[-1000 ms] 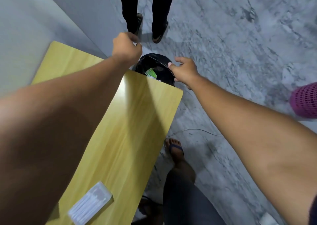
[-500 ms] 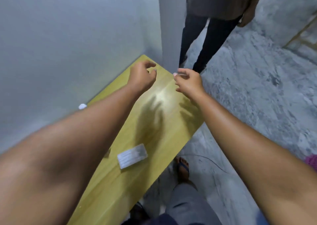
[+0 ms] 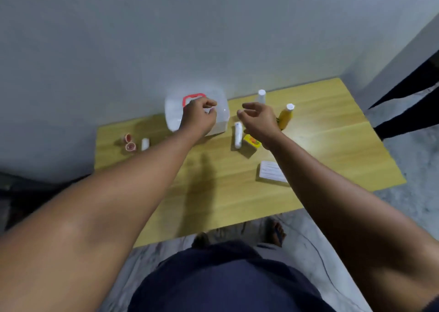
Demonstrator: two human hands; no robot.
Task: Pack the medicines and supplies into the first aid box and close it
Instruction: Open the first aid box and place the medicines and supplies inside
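Against the wall, at twelve o'clock on the yellow table (image 3: pixel 332 145), stands the translucent first aid box (image 3: pixel 174 112) with its red handle (image 3: pixel 190 97). The left hand (image 3: pixel 200 115) covers the box's near right part, fingers curled; whether it grips anything I cannot tell. The right hand (image 3: pixel 257 121) hangs at the box's three o'clock, loosely curled and holding nothing, and hides part of a small yellow carton (image 3: pixel 252 142) beside a white tube (image 3: pixel 238 134). Behind it stand a white bottle (image 3: pixel 261 96) and an orange bottle (image 3: pixel 285 118). At the box's five o'clock a white packet (image 3: pixel 270 171) is partly covered by the forearm. At eight o'clock lie two blurred pink rolls (image 3: pixel 129 143), possibly tape, and a white roll (image 3: pixel 145 144). Dark trouser legs (image 3: pixel 408 93) are cut off at the right edge.
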